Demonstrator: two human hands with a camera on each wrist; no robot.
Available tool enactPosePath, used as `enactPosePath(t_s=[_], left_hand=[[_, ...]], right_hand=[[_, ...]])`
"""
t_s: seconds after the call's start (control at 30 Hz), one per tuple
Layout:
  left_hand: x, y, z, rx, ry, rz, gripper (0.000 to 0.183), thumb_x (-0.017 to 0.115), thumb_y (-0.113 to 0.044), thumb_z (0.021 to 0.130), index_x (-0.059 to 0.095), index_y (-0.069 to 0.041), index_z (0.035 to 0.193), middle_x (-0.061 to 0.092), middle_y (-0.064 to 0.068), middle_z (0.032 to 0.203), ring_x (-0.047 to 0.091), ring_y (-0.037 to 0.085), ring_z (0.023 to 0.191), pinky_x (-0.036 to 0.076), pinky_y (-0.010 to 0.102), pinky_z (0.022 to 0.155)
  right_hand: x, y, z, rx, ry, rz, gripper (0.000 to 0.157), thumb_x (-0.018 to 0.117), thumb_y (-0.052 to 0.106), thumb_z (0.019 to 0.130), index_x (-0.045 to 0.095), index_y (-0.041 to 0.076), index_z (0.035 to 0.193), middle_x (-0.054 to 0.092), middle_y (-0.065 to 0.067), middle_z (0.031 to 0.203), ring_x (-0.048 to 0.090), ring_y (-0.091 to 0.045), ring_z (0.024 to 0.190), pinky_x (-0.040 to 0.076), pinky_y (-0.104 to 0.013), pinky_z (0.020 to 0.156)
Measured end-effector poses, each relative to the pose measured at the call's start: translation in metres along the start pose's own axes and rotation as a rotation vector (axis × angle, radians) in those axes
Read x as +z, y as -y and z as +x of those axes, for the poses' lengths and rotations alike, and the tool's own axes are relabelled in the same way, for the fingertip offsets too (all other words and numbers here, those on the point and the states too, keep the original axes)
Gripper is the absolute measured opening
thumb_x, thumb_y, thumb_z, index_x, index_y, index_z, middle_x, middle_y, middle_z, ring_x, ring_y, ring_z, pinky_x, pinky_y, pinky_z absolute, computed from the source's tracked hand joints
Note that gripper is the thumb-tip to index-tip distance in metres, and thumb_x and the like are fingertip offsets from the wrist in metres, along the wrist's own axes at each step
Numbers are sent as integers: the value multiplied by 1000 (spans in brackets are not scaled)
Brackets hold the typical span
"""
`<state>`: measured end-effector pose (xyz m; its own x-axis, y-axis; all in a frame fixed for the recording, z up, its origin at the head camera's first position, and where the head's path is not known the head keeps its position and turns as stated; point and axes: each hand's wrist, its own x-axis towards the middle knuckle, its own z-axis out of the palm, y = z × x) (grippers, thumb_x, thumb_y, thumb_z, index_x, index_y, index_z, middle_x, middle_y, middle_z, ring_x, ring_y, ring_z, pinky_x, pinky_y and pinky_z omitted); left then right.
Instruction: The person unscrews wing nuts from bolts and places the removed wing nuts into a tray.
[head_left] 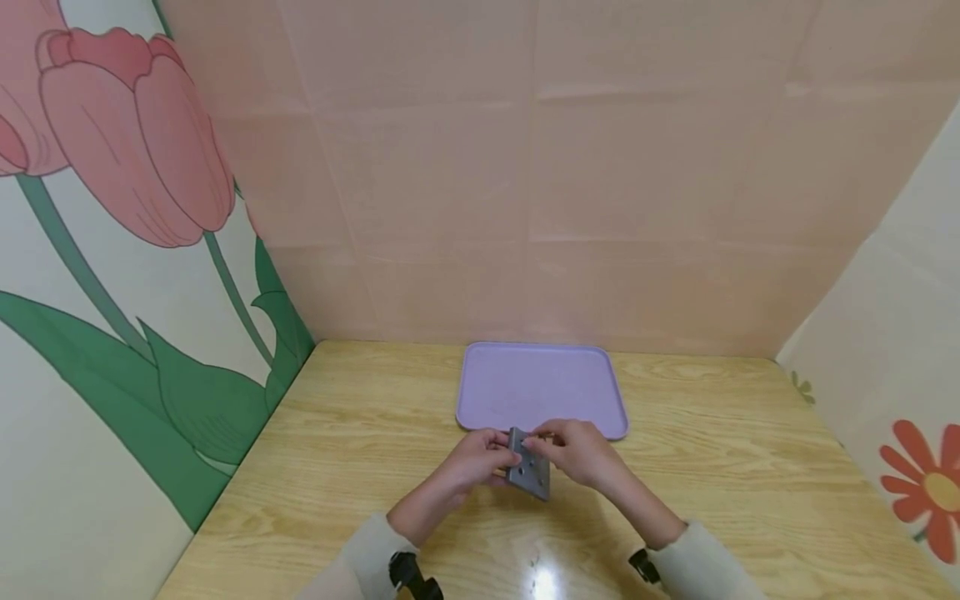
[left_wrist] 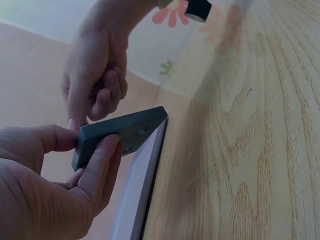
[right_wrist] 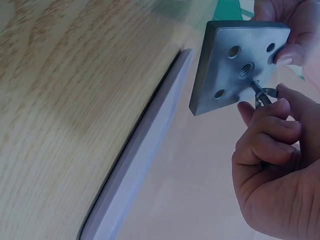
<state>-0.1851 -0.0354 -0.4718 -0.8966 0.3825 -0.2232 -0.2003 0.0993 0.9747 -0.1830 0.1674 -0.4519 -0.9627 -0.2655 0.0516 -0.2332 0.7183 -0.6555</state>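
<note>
A grey square metal plate with several holes is held up over the table, tilted. My left hand grips it by its left edge, thumb on one face and fingers on the other, as the left wrist view shows. My right hand pinches a small wing screw between thumb and fingers. The screw's threaded tip meets the plate face near the larger threaded middle hole; whether it sits inside a hole I cannot tell. In the head view the screw is mostly hidden by my right fingers.
Just beyond my hands a purple tray lies on the wood-grain table, near its back edge. A pinkish sheet rises behind the table. Flower-printed panels stand on both sides.
</note>
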Motion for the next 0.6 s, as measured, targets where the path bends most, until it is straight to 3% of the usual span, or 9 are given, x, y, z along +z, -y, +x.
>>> enactPosePath(t_s=[0.13,0.6], left_hand=[[0,-2,-1,-6,1,-2,26,67,-7,92,61,6,114,73,12,103,71,23,93,61,37,75],[0,-1,-1,-2,5,-17,29,67,-7,91,60,8,115,73,13,103,70,23,94,61,37,75]], right_hand=[[1,-1,0,-26,-2,-1,29,71,35,94,75,13,113,51,6,58,40,-7,51,32,-23,47],[2,-3,-4,-92,-19,56,26,65,36,99,74,17,114,45,9,57,37,-4,50,31,-21,46]])
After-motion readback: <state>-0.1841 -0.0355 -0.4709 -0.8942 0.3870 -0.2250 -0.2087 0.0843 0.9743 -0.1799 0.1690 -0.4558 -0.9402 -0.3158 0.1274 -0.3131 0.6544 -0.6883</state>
